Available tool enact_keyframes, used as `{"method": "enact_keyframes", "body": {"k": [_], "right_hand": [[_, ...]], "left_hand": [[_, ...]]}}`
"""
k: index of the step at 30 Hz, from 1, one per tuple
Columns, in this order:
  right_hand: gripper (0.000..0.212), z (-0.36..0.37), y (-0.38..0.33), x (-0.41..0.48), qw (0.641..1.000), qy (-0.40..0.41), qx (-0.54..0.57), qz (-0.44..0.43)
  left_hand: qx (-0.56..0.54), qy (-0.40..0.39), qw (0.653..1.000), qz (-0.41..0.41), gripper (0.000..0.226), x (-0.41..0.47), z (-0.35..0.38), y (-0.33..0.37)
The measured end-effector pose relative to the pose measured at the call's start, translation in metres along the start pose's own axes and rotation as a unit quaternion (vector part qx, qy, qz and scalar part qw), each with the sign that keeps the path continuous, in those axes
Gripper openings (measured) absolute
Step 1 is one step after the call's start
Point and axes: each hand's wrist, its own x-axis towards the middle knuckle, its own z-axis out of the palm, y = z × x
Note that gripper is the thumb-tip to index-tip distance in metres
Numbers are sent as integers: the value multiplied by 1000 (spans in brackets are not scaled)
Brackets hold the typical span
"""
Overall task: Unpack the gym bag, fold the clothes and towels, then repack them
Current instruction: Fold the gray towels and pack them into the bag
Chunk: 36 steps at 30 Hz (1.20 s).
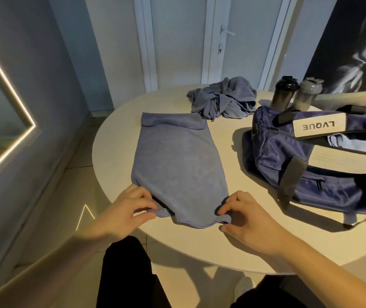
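Blue terry towel point(178, 161) lies flat and lengthwise on the round table point(233, 245), with its far edge turned over. The left hand point(125, 211) and right hand point(247, 216) each pinch a near corner between thumb and fingertips, probably to keep the hem square for the next fold. The gym bag point(306, 167) stands open at right, beside the crumpled clothes point(223, 101) awaiting folding.

Round pale table point(233, 241), seen from above. A blue towel point(177, 161) lies flat lengthwise at centre-left, its far end folded over. Crumpled clothes point(224, 101) lie heaped just beyond it. The open gym bag point(288, 156) sits at right, with a dark shaker bottle point(283, 92) and a grey shaker bottle point(304, 94) upright behind it.
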Motion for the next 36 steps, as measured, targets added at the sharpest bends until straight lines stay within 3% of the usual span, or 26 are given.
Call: {"method": "enact_keyframes", "body": {"k": [2,5,9,14,21,25,30,36], "right_hand": [[15,1,2,-2,1000,23,-3,9],[26,-2,2,0,998,47,20,29],[34,-22,-4,14,991,101,48,77],[32,-41,-10,67,988,116,-4,104],[16,-51,15,136,980,-82,-141,111],[15,-60,14,168,968,-125,-182,121],[20,-58,29,258,981,-8,-127,148],[18,-37,70,352,973,78,-177,124]], "left_hand": [[-1,27,1000,-14,30,-1,-2,5],[-33,84,995,-45,28,-6,-13,10],[-111,115,977,-141,55,-5,-35,9],[-92,96,970,-204,62,34,-55,-8],[71,12,965,-254,51,72,-54,-58],[145,-12,957,-252,50,89,-58,-73],[148,65,952,-261,35,159,-73,-94],[151,125,948,-252,4,260,-71,-150]]}}
